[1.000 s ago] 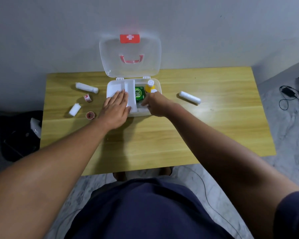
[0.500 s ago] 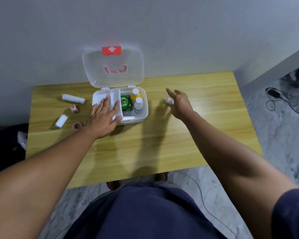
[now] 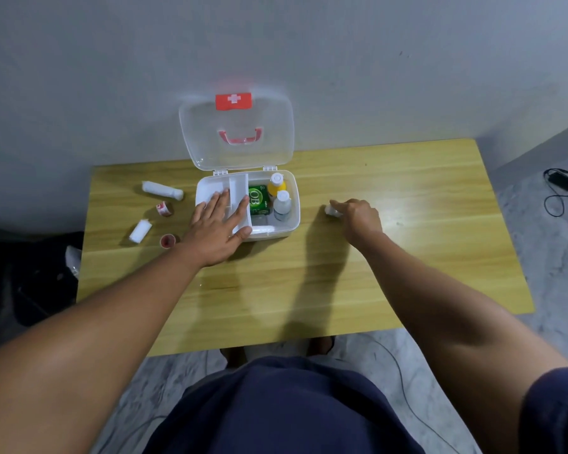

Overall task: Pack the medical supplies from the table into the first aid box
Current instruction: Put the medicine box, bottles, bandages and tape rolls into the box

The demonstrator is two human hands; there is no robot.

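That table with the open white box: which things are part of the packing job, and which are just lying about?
Part of the job:
- first aid box
- long bandage roll
- short bandage roll
- two tape rolls
- white roll under the right hand

Just lying about:
- black cable on the floor

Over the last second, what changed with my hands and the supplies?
The right hand left the open white plastic first aid box, swung right and closed on the white rolled bandage lying on the wooden table. The left hand stayed flat on the box's white tray. The four supplies left of the box did not move.
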